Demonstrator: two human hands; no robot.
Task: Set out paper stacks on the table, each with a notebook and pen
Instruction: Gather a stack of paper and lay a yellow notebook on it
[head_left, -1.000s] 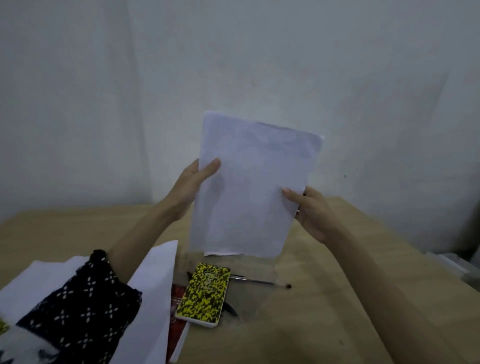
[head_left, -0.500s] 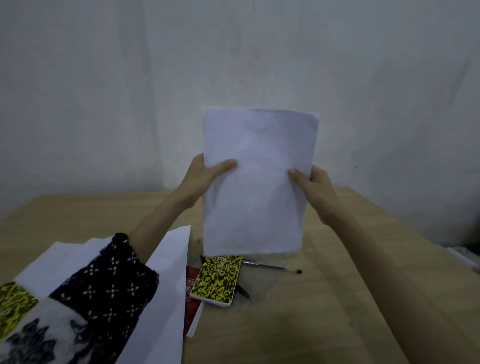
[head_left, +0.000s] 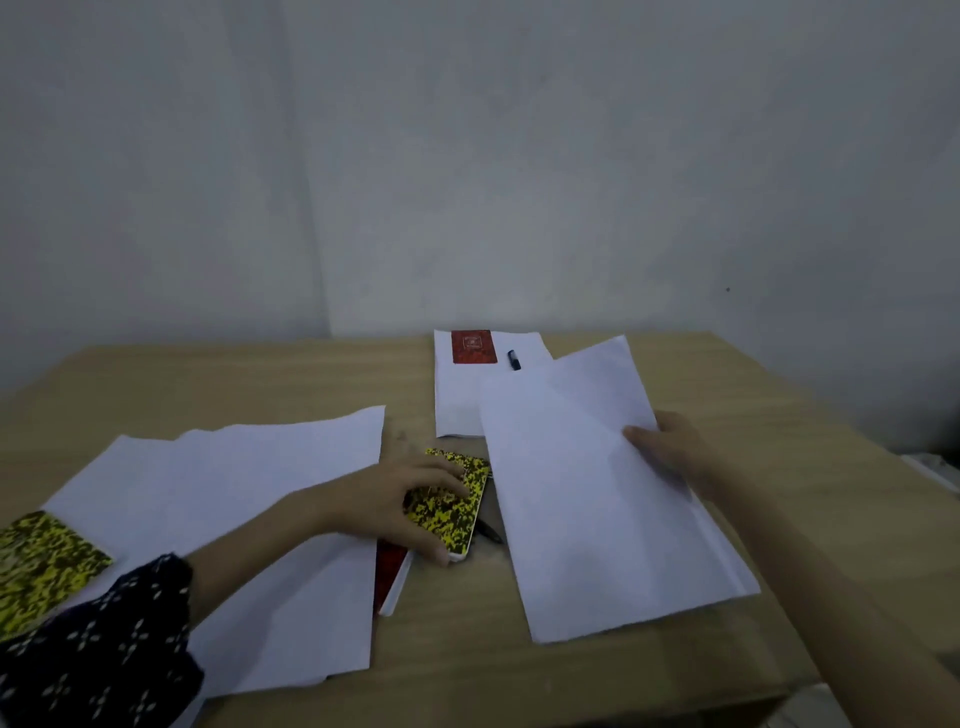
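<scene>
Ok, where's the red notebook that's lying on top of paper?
In the head view, the red notebook lies at the far middle of the table, on the top left of the far paper stack, beside a dark pen.

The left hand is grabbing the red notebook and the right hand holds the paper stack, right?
Not quite. In the head view the left hand is on the yellow notebook, not a red one. The right hand does hold the paper stack.
</scene>
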